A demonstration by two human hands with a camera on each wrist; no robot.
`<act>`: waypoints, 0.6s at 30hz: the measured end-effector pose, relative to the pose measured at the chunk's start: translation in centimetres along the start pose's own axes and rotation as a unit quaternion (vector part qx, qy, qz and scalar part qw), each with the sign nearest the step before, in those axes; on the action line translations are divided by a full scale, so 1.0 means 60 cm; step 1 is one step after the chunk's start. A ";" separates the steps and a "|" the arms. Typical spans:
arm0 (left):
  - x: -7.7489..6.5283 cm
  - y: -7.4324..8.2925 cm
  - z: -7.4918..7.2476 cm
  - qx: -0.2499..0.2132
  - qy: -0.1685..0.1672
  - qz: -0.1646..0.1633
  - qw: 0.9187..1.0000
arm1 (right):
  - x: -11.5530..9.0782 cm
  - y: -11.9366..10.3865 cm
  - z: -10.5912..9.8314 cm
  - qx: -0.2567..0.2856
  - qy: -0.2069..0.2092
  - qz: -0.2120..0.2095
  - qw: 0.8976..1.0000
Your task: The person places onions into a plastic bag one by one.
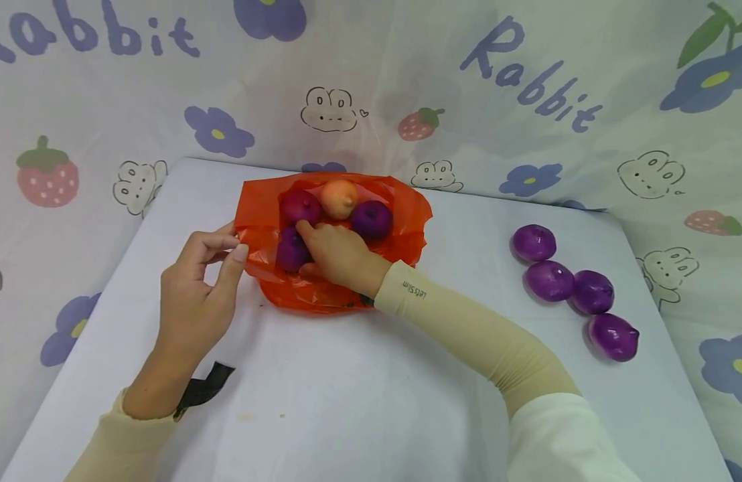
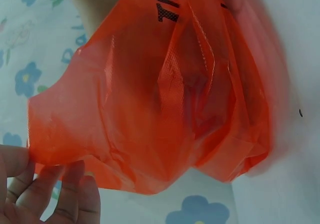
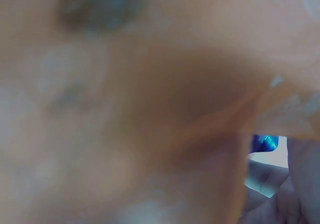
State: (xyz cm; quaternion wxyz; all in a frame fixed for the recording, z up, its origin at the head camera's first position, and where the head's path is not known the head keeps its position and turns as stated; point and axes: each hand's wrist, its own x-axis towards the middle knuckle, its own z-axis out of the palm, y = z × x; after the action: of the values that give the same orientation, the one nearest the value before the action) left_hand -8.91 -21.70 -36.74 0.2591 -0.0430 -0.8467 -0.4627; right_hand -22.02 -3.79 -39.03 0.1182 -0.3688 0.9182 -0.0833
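An orange-red plastic bag [image 1: 331, 298] stands with its mouth spread toward the head view. My left hand [image 1: 199, 294] pinches its left edge between thumb and fingers; the left wrist view shows the bag [image 2: 140, 108] stretched out from those fingertips. Inside lie a magenta round fruit [image 1: 301, 206], a pale orange fruit with a small nub [image 1: 339, 199] and a dark purple one [image 1: 372, 219]. My right hand [image 1: 341, 253] reaches in over the near rim, its thumb and fingers around another purple fruit [image 1: 291, 249]. Blurred bag film [image 3: 125, 134] covers most of the right wrist view.
Several glossy purple fruits [image 1: 550, 280] lie in a slanting row at the right side of the white table [image 1: 347, 395]. A patterned cloth [image 1: 371, 80] hangs behind the table. A black strap [image 1: 207, 386] sticks out from the left wrist.
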 end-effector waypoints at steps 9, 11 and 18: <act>0.002 0.000 -0.004 0.001 0.006 0.003 1.000 | -0.004 -0.001 0.003 -0.018 0.009 -0.012 1.000; 0.002 -0.001 -0.004 -0.003 0.007 0.003 1.000 | -0.006 0.002 0.002 -0.015 0.009 -0.012 1.000; 0.002 -0.003 -0.002 -0.009 0.005 0.000 1.000 | -0.015 0.013 -0.003 0.006 0.009 0.013 1.000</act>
State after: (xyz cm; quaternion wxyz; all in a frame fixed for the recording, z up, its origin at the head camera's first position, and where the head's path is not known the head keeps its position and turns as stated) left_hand -9.01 -21.91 -36.77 0.2626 -0.0429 -0.8412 -0.4708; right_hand -21.97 -2.61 -38.89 0.1132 -0.3553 0.9235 -0.0904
